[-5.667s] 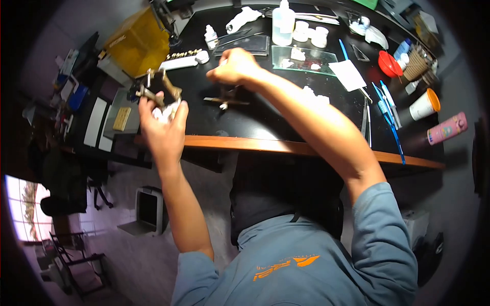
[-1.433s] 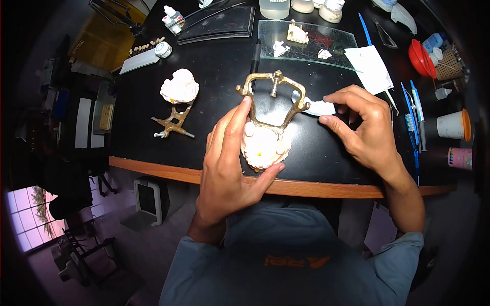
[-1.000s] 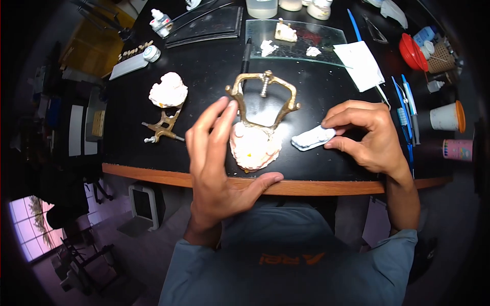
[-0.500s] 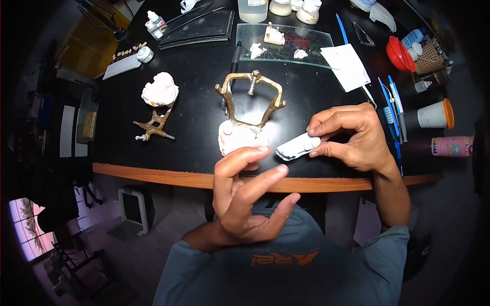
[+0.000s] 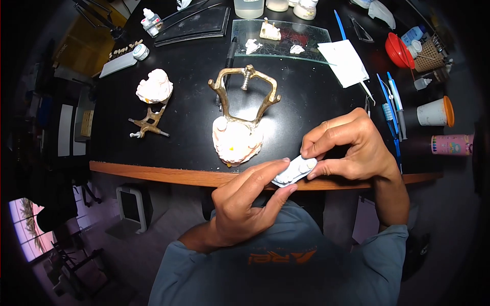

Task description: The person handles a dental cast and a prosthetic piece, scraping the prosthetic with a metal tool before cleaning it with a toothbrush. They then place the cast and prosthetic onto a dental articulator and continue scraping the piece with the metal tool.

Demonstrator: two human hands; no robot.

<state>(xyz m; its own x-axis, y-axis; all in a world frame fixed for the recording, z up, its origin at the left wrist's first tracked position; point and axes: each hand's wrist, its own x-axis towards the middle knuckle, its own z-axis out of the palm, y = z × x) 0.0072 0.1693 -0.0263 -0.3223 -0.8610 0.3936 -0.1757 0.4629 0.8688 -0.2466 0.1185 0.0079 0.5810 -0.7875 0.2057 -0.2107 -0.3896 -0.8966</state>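
A small white dental cast [image 5: 295, 171] with tooth-like bumps is held just above the table's front edge. My right hand [image 5: 349, 145] pinches its right end between thumb and fingers. At the opposite end, my left hand [image 5: 250, 200] has its thumb and fingertips closed about the cast, covering part of it. Just beyond my left hand, a pale plaster model [image 5: 237, 143] lies joined to a brass articulator frame [image 5: 223, 97]. Farther left, another plaster model [image 5: 155, 87] is fixed to a brass articulator part [image 5: 148, 125].
A glass slab [image 5: 280, 41] at the back bears a toothed model [image 5: 270, 30] and white scraps. White paper [image 5: 345, 64], blue-handled tools [image 5: 392, 109], a red bowl [image 5: 398, 50] and a white cup [image 5: 432, 112] are on the right. Wooden edging [image 5: 153, 172] borders the table's front.
My left hand has moved from open beside the cast to closed on its left end. My right hand has brought the cast slightly nearer and tilted its bumps into view.
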